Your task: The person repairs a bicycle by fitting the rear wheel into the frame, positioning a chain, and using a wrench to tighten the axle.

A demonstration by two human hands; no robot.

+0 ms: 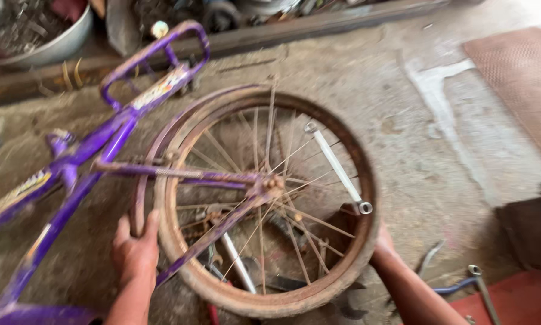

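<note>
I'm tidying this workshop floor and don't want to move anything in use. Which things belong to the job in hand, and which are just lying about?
In hand:
- rusty spoked bicycle wheel, gripped by left hand and right hand
- purple bicycle frame
- silver socket wrench lying under the spokes

Lying about:
- grey metal basin
- tools on the floor
- brown mat

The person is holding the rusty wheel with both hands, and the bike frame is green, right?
Not quite. The bike frame is purple, not green, as the head view shows. The rest holds: the left hand grips the rusty wheel at its left rim, and the right hand holds it at the right rim.
</note>
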